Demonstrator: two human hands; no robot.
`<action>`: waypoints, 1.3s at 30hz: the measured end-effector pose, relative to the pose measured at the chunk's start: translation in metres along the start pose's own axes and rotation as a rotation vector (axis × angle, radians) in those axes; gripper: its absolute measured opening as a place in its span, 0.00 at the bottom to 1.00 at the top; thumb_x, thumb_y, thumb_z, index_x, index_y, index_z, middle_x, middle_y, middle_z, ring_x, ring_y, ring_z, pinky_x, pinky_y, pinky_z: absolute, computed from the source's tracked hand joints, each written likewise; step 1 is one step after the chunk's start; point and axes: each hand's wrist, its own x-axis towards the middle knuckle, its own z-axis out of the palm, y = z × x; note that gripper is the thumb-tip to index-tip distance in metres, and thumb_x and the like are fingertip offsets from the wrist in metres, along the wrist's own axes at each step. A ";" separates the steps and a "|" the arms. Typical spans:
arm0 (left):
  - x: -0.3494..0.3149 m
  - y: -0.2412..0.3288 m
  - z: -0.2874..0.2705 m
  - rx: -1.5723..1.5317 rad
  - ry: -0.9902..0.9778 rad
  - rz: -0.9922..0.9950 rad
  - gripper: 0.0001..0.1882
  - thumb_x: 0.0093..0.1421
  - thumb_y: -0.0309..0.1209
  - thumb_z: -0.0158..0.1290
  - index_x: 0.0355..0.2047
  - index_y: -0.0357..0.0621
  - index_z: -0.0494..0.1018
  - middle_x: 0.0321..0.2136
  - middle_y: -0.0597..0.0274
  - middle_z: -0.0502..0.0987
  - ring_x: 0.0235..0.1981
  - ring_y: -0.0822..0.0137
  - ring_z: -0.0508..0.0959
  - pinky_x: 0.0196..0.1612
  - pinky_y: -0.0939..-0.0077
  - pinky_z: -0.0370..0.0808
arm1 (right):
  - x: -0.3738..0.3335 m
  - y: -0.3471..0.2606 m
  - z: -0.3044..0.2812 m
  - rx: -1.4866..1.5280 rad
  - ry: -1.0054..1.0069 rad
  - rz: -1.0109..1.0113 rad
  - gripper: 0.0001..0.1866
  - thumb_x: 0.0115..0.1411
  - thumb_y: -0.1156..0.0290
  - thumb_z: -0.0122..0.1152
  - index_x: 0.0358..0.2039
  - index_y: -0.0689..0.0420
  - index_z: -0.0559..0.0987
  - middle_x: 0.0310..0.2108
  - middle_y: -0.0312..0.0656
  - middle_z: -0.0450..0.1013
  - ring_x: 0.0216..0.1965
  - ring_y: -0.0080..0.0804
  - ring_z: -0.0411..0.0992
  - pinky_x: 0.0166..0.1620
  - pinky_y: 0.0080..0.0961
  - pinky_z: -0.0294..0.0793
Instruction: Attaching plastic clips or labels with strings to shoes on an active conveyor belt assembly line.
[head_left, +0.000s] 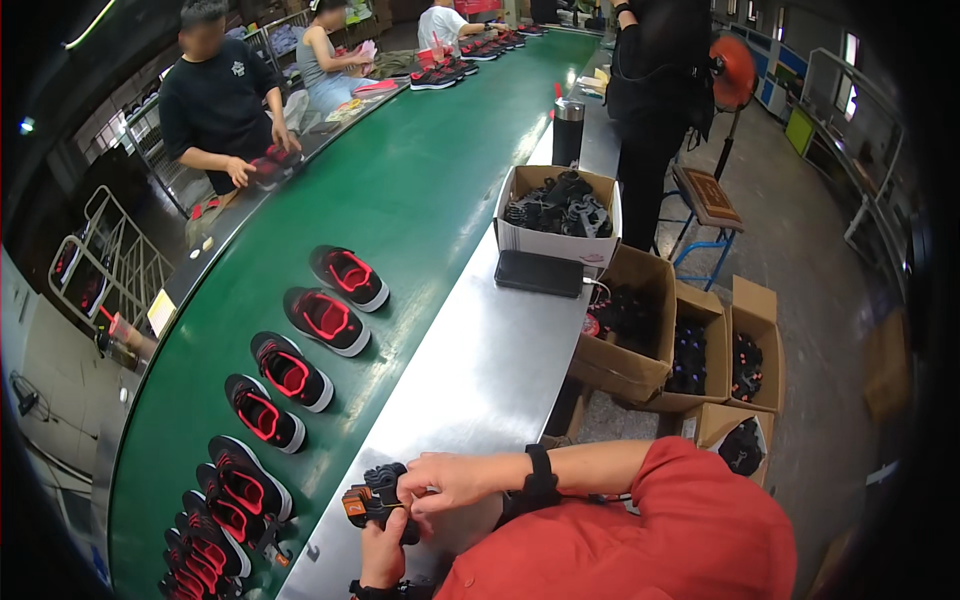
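Observation:
Over the near end of the metal ledge, my left hand is closed around a bundle of black plastic shoe hangers with an orange label on one side. My right hand is closed too, its fingertips pinching at the top of the same bundle; exactly which part they grip is hidden. Just left of my hands, a black-and-red shoe stands in a row of several similar shoes on the green conveyor belt. Near the closest shoes lies a dark hanger with an orange label.
On the metal ledge stand a white box of black hangers, a black phone and a dark tumbler. Cardboard boxes of small parts sit to the right. Across the belt, a person handles shoes.

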 end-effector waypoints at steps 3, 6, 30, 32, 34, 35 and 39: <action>0.000 -0.003 -0.016 0.388 -0.094 -0.165 0.11 0.62 0.33 0.55 0.36 0.36 0.73 0.24 0.61 0.78 0.23 0.70 0.78 0.29 0.75 0.75 | -0.010 0.006 0.006 -0.003 0.187 -0.094 0.07 0.56 0.68 0.57 0.32 0.55 0.80 0.24 0.40 0.74 0.29 0.34 0.72 0.35 0.29 0.70; -0.003 0.005 0.006 0.890 -0.110 0.045 0.16 0.56 0.35 0.61 0.38 0.36 0.73 0.20 0.59 0.78 0.21 0.63 0.79 0.26 0.70 0.74 | -0.016 0.008 0.005 0.319 0.283 0.235 0.10 0.59 0.65 0.58 0.35 0.57 0.81 0.25 0.36 0.76 0.29 0.22 0.71 0.34 0.23 0.70; 0.025 -0.009 0.031 0.335 0.058 0.102 0.10 0.58 0.24 0.58 0.39 0.43 0.70 0.28 0.69 0.75 0.27 0.78 0.73 0.30 0.82 0.70 | -0.241 0.219 -0.087 -0.072 1.479 0.884 0.21 0.68 0.58 0.46 0.45 0.66 0.74 0.42 0.49 0.76 0.42 0.41 0.74 0.45 0.33 0.71; 0.023 -0.017 0.021 0.307 0.126 0.088 0.11 0.58 0.25 0.59 0.40 0.42 0.72 0.30 0.71 0.75 0.28 0.80 0.72 0.30 0.83 0.70 | -0.214 0.167 -0.088 -0.130 1.424 0.664 0.15 0.68 0.65 0.48 0.43 0.63 0.75 0.38 0.43 0.76 0.40 0.30 0.74 0.43 0.27 0.71; 0.025 -0.025 0.020 0.212 0.168 0.098 0.15 0.58 0.26 0.59 0.45 0.41 0.73 0.35 0.68 0.77 0.35 0.77 0.76 0.41 0.80 0.74 | -0.183 0.110 -0.086 0.049 1.180 0.489 0.10 0.66 0.72 0.50 0.44 0.60 0.76 0.36 0.37 0.76 0.40 0.21 0.72 0.41 0.21 0.71; 0.028 -0.020 0.023 0.342 0.120 0.170 0.18 0.58 0.25 0.60 0.48 0.40 0.72 0.38 0.65 0.78 0.41 0.73 0.76 0.48 0.77 0.74 | -0.171 0.086 -0.080 0.118 1.001 0.420 0.09 0.64 0.75 0.51 0.44 0.59 0.76 0.35 0.34 0.75 0.40 0.17 0.71 0.41 0.18 0.70; 0.050 -0.024 0.023 0.399 -0.041 0.540 0.27 0.52 0.19 0.61 0.52 0.40 0.66 0.60 0.53 0.63 0.57 0.61 0.70 0.57 0.69 0.69 | -0.072 0.017 -0.025 0.330 0.216 0.378 0.27 0.67 0.72 0.49 0.65 0.60 0.59 0.57 0.44 0.66 0.55 0.27 0.66 0.57 0.26 0.66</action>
